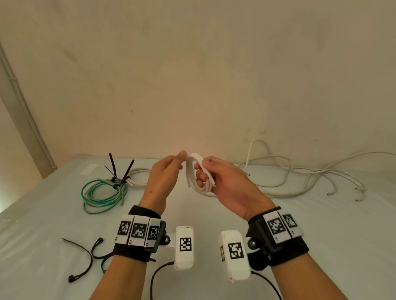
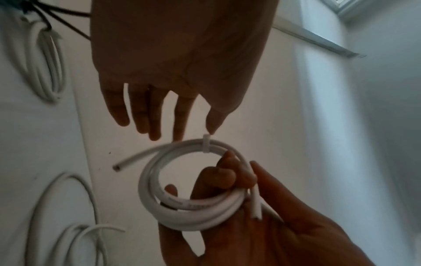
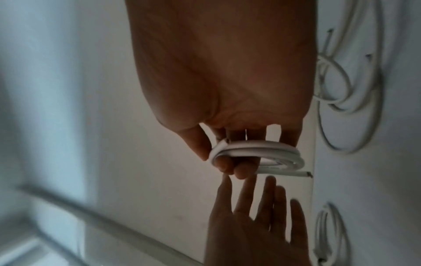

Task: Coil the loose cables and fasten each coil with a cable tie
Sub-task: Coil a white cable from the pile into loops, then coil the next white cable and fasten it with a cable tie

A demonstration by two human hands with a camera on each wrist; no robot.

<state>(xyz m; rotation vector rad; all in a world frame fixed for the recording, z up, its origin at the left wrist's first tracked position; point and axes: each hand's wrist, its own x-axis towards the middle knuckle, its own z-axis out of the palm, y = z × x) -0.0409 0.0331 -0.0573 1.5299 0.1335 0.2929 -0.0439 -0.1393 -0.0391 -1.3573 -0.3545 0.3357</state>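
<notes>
My right hand point(image 1: 199, 172) grips a small coil of white cable point(image 1: 194, 172), held in the air above the table with its fingers through the loops. In the left wrist view a thin white tie point(image 2: 206, 144) wraps the top of the coil point(image 2: 193, 217), and one cut cable end sticks out to the left. My left hand point(image 1: 181, 157) reaches in from the left with straight fingers; its thumb tip point(image 2: 212, 129) touches the tie's head. The right wrist view shows the right hand point(image 3: 216, 160) curled round the coil point(image 3: 262, 149), with the left hand point(image 3: 250, 207) spread below it.
A green and beige coil point(image 1: 101, 195) fastened with black ties point(image 1: 118, 173) lies at the back left, a white coil point(image 1: 137, 177) behind it. Loose white cables point(image 1: 296, 179) sprawl along the wall at right. Spare black ties point(image 1: 84, 261) lie on the table point(image 1: 37, 225) near my left wrist.
</notes>
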